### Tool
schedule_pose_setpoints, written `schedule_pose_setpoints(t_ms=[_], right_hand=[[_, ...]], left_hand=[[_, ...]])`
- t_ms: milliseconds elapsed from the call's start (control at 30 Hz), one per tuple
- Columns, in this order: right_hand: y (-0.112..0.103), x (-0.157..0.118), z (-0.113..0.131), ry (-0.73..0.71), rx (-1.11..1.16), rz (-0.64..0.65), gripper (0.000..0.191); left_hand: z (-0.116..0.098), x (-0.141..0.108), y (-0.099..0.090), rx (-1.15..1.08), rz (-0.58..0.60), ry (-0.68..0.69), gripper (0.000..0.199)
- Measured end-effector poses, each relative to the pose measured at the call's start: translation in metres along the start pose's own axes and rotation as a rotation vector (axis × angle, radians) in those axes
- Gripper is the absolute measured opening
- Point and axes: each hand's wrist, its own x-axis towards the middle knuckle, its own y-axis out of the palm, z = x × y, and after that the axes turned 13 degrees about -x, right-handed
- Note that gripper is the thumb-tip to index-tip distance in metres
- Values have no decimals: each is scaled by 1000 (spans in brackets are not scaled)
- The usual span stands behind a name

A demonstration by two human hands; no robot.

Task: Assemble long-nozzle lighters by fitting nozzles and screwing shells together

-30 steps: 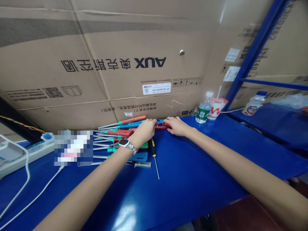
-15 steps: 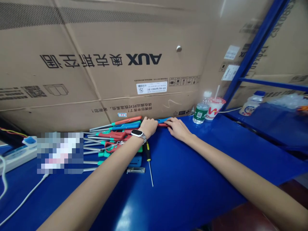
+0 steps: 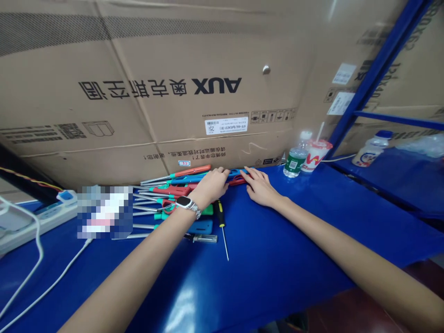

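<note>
Several long lighters with metal tubes lie side by side on the blue table, among them an orange one, a red one and a dark blue one. My left hand, watch on the wrist, rests over the handle end of the upper lighters; its fingers are bent and what is under them is hidden. My right hand has its fingers spread on a blue and a red lighter at the back edge. A black and yellow screwdriver lies below my left hand.
Behind the table stands a large cardboard box. A water bottle and a lidded cup are at the right. A power strip with white cables lies at the left, a clear lighter at the front.
The view has shifted, so things appear further right. My right hand's fingers have spread, and more of the blue and red lighters shows between my hands.
</note>
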Motion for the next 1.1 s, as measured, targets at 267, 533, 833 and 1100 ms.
schedule_pose_setpoints(t_ms=[267, 533, 833, 1100], right_hand=[[-21, -19, 59, -106, 294, -112, 39], [-47, -29, 132, -169, 407, -182, 11], [-62, -23, 157, -215, 173, 67, 19], [-64, -8, 152, -261, 144, 101, 21]], left_hand=[[37, -116, -11, -222, -338, 139, 19], [70, -188, -12, -365, -356, 126, 10], [85, -203, -12, -351, -211, 87, 22], [81, -199, -10, -256, -203, -18, 29]])
